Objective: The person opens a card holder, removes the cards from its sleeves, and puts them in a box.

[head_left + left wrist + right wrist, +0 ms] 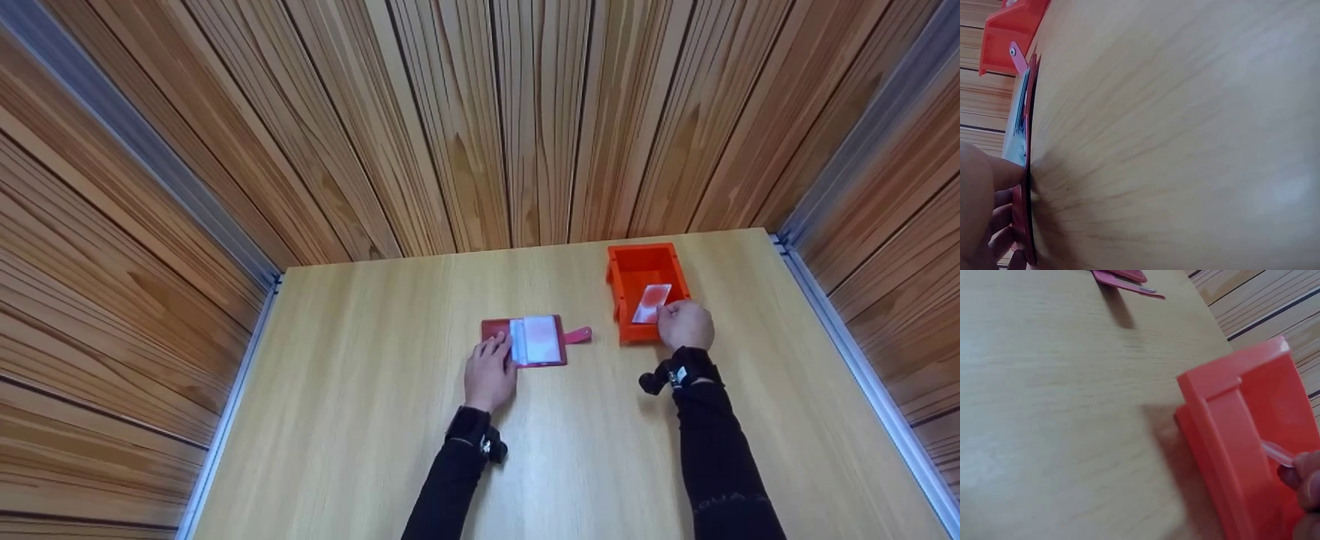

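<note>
A red card holder [495, 327] lies spread on the table, its clear sleeves [541, 339] facing up and its snap strap [577, 335] pointing right. On its left cover rests my left hand [489, 375]; in the left wrist view the thumb [1008, 172] touches near the sleeves and the other fingers lie along the cover. My right hand [685, 325] pinches a small red and white card [651, 304] by its edge, over the orange bin [641, 259]. In the right wrist view the card [1278, 453] shows as a thin edge inside the bin's walls.
The bin stands at the table's back right, near the wooden back wall [480, 150]. Wooden side walls with metal rails [225, 420] border the light wooden table [337, 420] left and right. A camera is strapped on each wrist.
</note>
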`<state>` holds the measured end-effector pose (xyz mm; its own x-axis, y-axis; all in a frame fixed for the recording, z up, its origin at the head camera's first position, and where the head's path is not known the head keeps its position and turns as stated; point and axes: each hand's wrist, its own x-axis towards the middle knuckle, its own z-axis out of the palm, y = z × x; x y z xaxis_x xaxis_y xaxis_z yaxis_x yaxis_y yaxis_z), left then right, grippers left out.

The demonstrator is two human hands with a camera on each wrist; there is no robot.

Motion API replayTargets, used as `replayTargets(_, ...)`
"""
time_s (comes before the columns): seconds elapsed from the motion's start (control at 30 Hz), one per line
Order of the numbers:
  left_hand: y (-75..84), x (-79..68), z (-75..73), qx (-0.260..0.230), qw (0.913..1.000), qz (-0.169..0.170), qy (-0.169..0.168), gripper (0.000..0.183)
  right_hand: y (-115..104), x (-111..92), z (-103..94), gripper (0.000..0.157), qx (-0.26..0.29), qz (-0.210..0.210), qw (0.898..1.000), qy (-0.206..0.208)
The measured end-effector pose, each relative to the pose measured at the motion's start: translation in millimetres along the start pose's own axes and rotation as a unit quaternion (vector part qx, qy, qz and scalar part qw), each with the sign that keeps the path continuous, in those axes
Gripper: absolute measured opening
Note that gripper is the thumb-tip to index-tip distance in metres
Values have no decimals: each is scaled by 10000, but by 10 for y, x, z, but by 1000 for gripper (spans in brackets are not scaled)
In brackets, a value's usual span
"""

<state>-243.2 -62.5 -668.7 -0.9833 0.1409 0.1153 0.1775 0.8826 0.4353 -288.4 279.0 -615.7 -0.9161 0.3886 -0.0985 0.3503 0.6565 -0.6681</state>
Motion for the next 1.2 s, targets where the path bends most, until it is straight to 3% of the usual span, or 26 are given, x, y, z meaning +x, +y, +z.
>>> replayTargets(0.33,-4,-6,-15,36,10000,21,-34,47,0,-31,165,32,55,990,9951,-37)
replayTargets(0.7,-21,1,18,168,9998,74,30,47,-80,13,184,29,-38,1601,9871,6)
replayTargets(0.93,-27,-11,46,118,9998,89,131,47,-152,5,175,33,-73,1866,9824,-32)
replayTargets(1.2,-27,11,31,63,9999,-2,102,47,-166,21,187,37,-208,1798,9835,-16)
